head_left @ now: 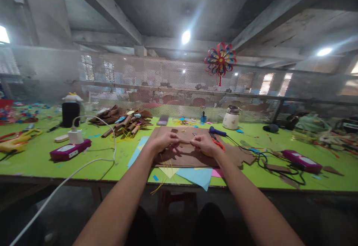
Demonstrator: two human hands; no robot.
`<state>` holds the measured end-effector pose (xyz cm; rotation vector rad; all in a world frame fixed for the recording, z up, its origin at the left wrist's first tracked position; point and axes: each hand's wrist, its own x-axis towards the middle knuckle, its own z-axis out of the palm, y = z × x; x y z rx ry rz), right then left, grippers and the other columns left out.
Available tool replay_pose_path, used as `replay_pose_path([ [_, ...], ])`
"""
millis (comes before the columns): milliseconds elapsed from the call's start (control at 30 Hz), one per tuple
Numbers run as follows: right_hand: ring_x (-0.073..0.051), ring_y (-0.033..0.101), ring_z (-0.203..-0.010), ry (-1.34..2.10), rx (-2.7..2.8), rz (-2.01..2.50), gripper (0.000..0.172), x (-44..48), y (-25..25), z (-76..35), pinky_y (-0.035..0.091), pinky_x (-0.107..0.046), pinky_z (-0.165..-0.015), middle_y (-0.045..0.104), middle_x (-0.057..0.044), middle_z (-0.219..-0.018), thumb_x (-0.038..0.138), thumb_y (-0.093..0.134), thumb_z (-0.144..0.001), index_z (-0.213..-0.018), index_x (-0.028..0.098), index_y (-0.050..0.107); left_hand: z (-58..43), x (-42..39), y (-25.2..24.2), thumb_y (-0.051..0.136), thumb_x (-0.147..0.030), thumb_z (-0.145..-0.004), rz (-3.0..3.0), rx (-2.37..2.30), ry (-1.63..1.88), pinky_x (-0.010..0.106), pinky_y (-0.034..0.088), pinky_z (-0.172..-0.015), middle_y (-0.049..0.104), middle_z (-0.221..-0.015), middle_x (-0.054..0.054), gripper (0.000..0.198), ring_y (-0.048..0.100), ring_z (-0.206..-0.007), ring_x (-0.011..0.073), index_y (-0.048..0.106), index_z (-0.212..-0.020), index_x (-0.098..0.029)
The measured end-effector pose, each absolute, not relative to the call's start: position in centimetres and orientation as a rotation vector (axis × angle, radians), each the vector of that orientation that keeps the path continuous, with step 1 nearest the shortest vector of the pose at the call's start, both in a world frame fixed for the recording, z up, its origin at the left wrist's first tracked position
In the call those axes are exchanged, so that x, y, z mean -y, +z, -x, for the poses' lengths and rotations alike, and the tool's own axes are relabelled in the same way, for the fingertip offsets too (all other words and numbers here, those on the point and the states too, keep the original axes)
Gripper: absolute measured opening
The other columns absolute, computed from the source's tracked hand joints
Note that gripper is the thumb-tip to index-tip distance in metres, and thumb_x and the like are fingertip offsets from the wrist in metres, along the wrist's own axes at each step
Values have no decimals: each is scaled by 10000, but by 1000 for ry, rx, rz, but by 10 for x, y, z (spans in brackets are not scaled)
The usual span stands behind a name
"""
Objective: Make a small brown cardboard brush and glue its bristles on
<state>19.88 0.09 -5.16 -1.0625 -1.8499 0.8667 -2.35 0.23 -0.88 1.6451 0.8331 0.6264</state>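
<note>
Both my arms reach out over a green table (41, 156). My left hand (165, 140) and my right hand (205, 144) are closed in pinches, facing each other over a brown cardboard sheet (187, 156). Between the fingertips runs a thin brown strip (185, 140), held at both ends. Thin yellow strands (163, 171) hang down from under my left hand past the table's front edge. Red-handled scissors (217, 143) lie just right of my right hand.
Blue, yellow and pink paper sheets (195, 175) lie under the cardboard. A pile of brown paper rolls (125, 123) sits at the back left, by a charger (75, 136) on a magenta box (69, 151). A blue glue gun (217, 131), black cables (279, 166), and a white jar (231, 118) are on the right.
</note>
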Motion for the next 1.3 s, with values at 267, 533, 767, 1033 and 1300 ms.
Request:
replay_pose_path([
  [267, -83, 448, -436, 866, 1818, 1102, 283, -1, -53, -197, 335, -192, -431, 494, 30, -469, 397, 564, -733, -598, 148, 560, 21, -6, -12, 650, -165, -745, -1424, -814, 730, 234, 508, -615, 656, -730, 77, 101, 670, -720, 181, 608, -798, -91],
  [533, -103, 480, -521, 588, 1937, 1161, 228, 12, -40, -188, 348, -203, -495, 584, -5, -550, 318, 567, -723, -638, 130, 663, 20, -10, -16, 640, -140, -732, -1396, -876, 795, 219, 513, -569, 657, -719, 85, 73, 674, -665, 185, 603, -716, -80],
  [767, -125, 525, -571, 567, 1962, 1104, 165, 12, -43, -182, 380, -212, -533, 634, -12, -603, 255, 571, -705, -716, 142, 691, 20, -11, -17, 616, -136, -751, -1418, -872, 767, 183, 459, -483, 653, -708, 68, 55, 677, -649, 182, 614, -760, -82],
  [1033, -118, 508, -544, 629, 1894, 1104, 226, 12, -47, -182, 355, -210, -490, 653, -31, -633, 283, 589, -700, -789, 130, 728, 18, -10, -18, 620, -150, -756, -1448, -909, 760, 207, 435, -505, 674, -678, 85, 56, 654, -619, 157, 624, -757, -95],
  [1300, -125, 516, -550, 654, 1847, 1085, 221, 10, -48, -179, 370, -221, -507, 658, -31, -630, 282, 610, -681, -764, 122, 739, 20, -13, -20, 682, -244, -714, -1504, -884, 754, 199, 392, -474, 668, -641, 89, 178, 643, -599, 156, 616, -777, -91],
])
